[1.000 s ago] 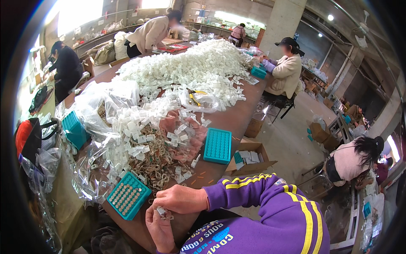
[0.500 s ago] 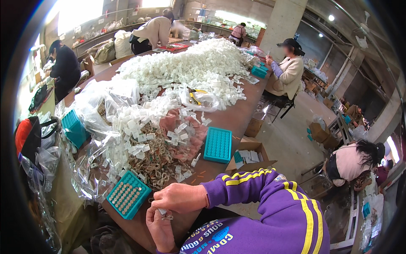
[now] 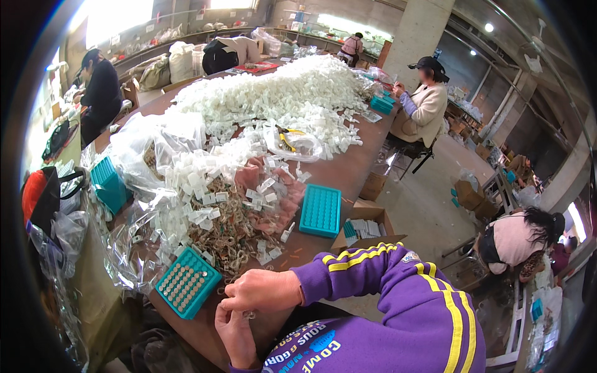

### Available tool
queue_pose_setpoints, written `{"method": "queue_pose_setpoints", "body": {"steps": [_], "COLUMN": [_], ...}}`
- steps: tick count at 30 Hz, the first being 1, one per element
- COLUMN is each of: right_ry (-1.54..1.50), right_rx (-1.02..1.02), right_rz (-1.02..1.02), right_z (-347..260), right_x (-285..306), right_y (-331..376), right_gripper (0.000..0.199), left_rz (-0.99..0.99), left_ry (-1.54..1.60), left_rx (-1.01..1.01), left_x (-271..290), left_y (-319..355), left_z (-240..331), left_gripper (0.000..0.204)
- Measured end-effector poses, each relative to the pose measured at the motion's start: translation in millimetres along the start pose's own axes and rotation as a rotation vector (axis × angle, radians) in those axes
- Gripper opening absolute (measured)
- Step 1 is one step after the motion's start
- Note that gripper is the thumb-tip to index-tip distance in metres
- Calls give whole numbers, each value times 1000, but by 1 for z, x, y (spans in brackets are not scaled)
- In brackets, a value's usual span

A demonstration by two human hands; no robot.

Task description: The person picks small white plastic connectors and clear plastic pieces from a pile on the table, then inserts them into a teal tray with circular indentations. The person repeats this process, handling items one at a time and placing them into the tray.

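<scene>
At the near edge of the table, my right hand (image 3: 262,290) is closed in a pinch right above my left hand (image 3: 235,332), whose fingers are also pressed together. A tiny pale loop (image 3: 250,314) shows beside the left fingertips; what the fingers grip is mostly hidden. Just left of my hands lies a teal tray (image 3: 208,296), its holes mostly filled with small round silvery-beige pieces. Beyond my hands is a tangle of brownish loops (image 3: 229,239), with small white plastic pieces (image 3: 202,216) scattered over it.
A second teal tray (image 3: 320,211) lies at the table's right edge, above an open cardboard box (image 3: 373,227). Yellow-handled pliers (image 3: 287,142) rest in a clear dish. A big heap of white pieces (image 3: 292,93) covers the far table. A person (image 3: 425,102) sits at the right side.
My hands stay nearly in place, still pinched together; the white piece seen between the fingers is no longer visible. The person at the far end has bent lower.
</scene>
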State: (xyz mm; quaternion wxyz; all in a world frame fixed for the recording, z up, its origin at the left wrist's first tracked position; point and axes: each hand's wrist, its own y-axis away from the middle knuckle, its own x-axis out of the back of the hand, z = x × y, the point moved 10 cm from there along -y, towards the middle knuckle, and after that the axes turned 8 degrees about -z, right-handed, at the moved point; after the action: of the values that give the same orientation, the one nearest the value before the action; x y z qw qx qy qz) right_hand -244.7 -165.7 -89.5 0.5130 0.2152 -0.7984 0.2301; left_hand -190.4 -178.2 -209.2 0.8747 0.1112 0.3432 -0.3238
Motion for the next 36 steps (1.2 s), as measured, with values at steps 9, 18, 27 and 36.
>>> {"method": "queue_pose_setpoints", "body": {"steps": [9,18,27,36], "right_ry": [-249,-122,-486,-196], "right_rx": [-174,-198,-398,-234], "right_rz": [233,307,376,321], "right_z": [30,17,43,20], "right_x": [6,-1,-14,-8], "right_y": [12,13,28,19], "right_gripper": [10,12,15,10], "left_rz": [121,81,68,64], "left_ry": [188,189,349,294], "left_rx": [4,6,-10,-17], "left_x": [4,10,11,12], "left_y": [3,3,4,5], "left_z": [6,0,-3,-5], "left_gripper": [20,25,25,25]}}
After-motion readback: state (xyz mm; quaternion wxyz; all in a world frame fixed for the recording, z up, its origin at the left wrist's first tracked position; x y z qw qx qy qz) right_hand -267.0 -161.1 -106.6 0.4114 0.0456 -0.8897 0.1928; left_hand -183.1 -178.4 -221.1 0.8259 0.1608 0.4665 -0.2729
